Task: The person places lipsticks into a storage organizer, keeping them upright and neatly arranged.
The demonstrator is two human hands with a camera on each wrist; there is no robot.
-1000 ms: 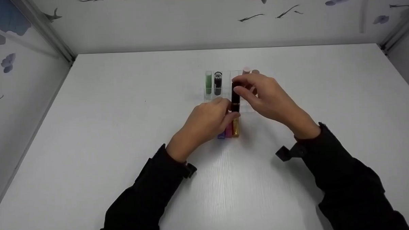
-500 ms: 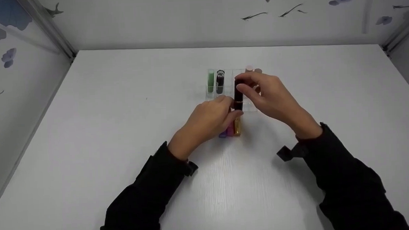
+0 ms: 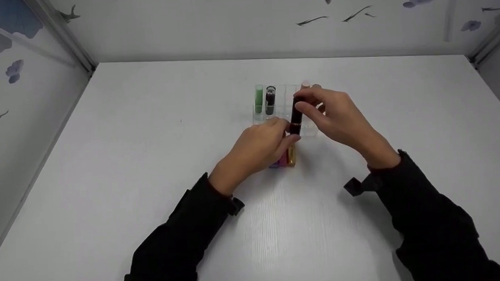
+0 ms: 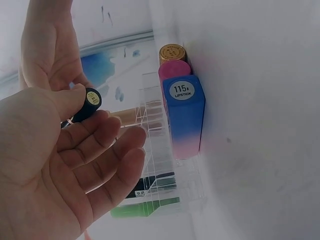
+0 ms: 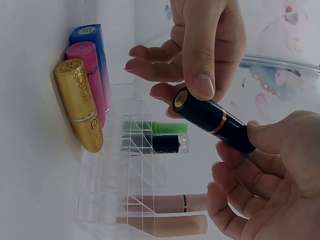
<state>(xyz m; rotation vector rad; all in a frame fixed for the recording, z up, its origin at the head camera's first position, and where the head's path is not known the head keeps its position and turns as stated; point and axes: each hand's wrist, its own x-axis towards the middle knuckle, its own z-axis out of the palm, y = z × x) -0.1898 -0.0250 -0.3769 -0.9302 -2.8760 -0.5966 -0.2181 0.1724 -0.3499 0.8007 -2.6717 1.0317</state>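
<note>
A black lipstick tube with a thin gold band is held by both hands above the table. My left hand pinches its labelled base end between thumb and fingers, the other fingers loosely bent. At the opposite end, my right hand grips the tube with thumb and fingertips. In the head view the lipstick leans slightly. Below the hands, a gold lipstick, a pink one and a blue "115" one stand in a row, partly hidden by the left hand in the head view.
Behind the hands stands a clear compartment organizer. It holds a green tube, a black tube, a pale pink tube and a beige tube. Patterned panels border the white table.
Both hands have shifted slightly right with the black lipstick, which now tilts a little more. The view has shifted slightly too. Both grips look the same.
</note>
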